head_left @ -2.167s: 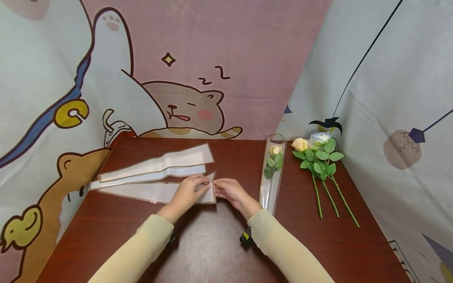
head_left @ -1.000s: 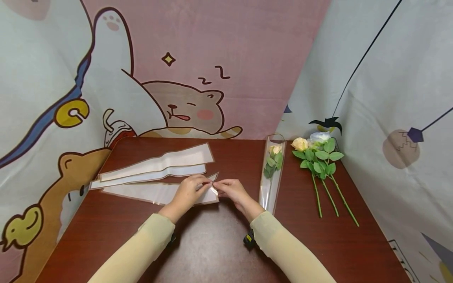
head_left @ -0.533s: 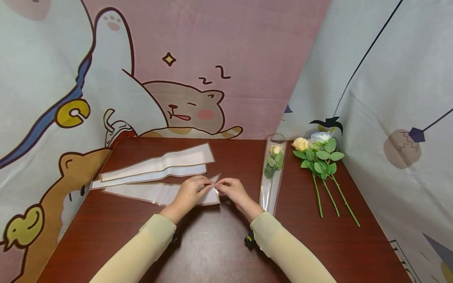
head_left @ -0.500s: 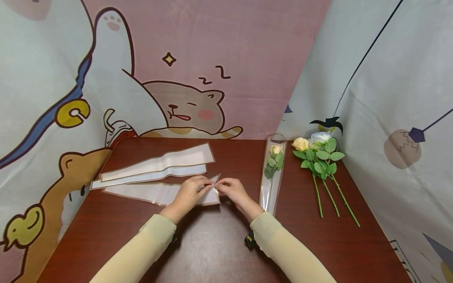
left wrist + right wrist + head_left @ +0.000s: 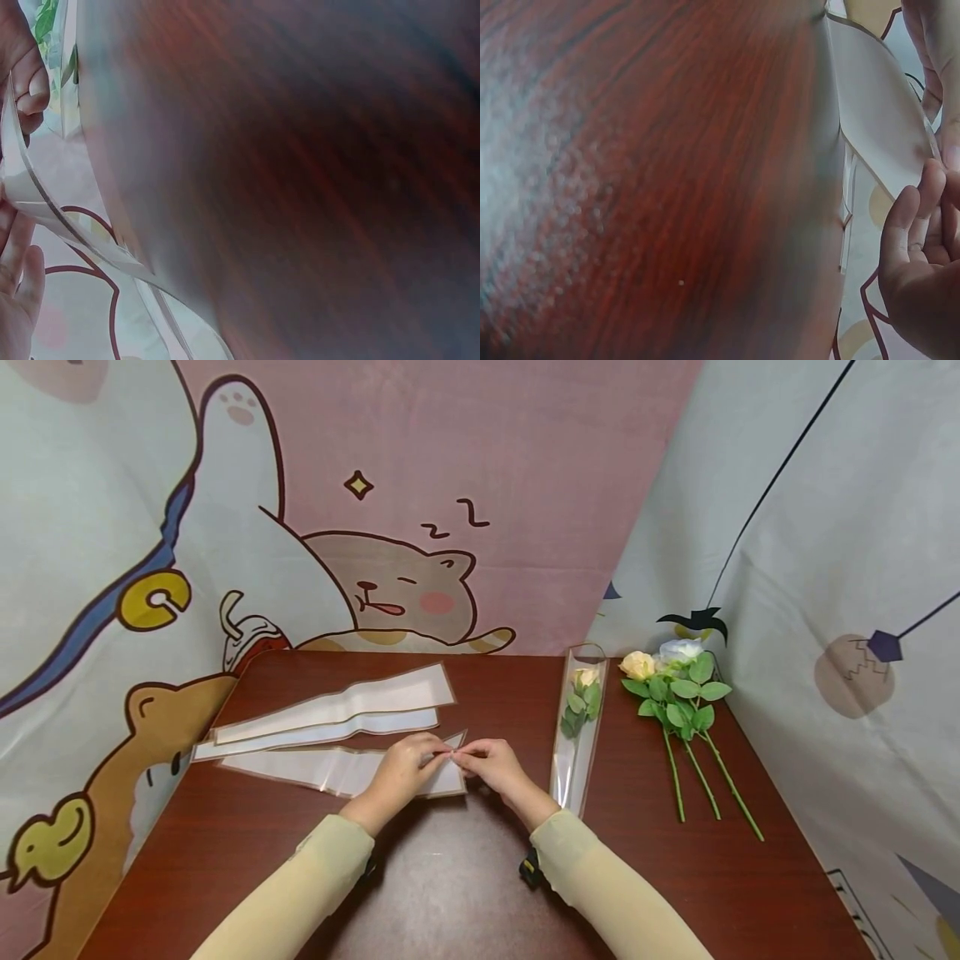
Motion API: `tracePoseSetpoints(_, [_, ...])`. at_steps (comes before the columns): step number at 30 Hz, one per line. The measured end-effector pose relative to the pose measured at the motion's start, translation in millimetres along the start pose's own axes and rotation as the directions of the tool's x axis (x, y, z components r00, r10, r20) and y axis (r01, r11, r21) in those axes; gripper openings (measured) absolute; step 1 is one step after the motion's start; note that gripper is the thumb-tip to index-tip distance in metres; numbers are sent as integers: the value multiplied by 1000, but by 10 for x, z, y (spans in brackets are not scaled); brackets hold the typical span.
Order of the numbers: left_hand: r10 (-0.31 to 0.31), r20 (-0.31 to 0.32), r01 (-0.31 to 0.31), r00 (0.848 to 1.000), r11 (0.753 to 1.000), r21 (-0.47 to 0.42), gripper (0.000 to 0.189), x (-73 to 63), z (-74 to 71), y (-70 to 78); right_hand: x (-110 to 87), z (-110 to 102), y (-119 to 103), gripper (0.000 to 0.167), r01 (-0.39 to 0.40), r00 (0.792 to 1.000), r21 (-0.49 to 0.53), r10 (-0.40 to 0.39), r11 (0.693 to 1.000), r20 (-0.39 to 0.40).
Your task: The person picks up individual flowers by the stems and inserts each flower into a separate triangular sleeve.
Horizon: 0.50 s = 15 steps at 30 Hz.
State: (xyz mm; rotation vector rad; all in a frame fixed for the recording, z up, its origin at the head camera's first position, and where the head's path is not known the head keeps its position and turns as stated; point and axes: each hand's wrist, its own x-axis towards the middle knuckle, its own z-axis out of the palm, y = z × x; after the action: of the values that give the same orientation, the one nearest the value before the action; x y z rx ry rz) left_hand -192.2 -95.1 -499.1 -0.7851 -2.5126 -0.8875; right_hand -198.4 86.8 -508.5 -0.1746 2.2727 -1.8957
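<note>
A flat, tapering clear-and-white flower sleeve [image 5: 300, 767] with a brown border lies across the table's middle left in the head view. Its wide right end is raised slightly. My left hand [image 5: 405, 773] pinches that end's edge between thumb and forefinger. Right beside it, my right hand [image 5: 495, 768] pinches the same edge, the fingertips of both hands almost meeting. In the left wrist view the sleeve [image 5: 64, 225] curves up from the tabletop to the fingers. The right wrist view shows the sleeve's pale underside [image 5: 874, 97] bowed above the right hand [image 5: 922, 277].
Two more flower sleeves, one white [image 5: 397, 692] and one bluish [image 5: 375, 724], lie behind. On the right, a sleeve [image 5: 562, 772] holds a peach rose [image 5: 585, 678]. Farther right lie several loose roses [image 5: 678, 693] with green stems. A printed cloth [image 5: 555, 485] hangs behind the table [image 5: 450, 893].
Over two seconds the sleeve has shifted slightly right. My right fingers have come in to the left fingertips and pinched the edge. In the last half second almost nothing moves.
</note>
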Motion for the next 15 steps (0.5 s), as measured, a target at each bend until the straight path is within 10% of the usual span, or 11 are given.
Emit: tracePoseSetpoints(15, [-1,-2,1,1000,1000,1,5,0,-3,1,7,-45,12,16,40,997,-93,-33,995,74])
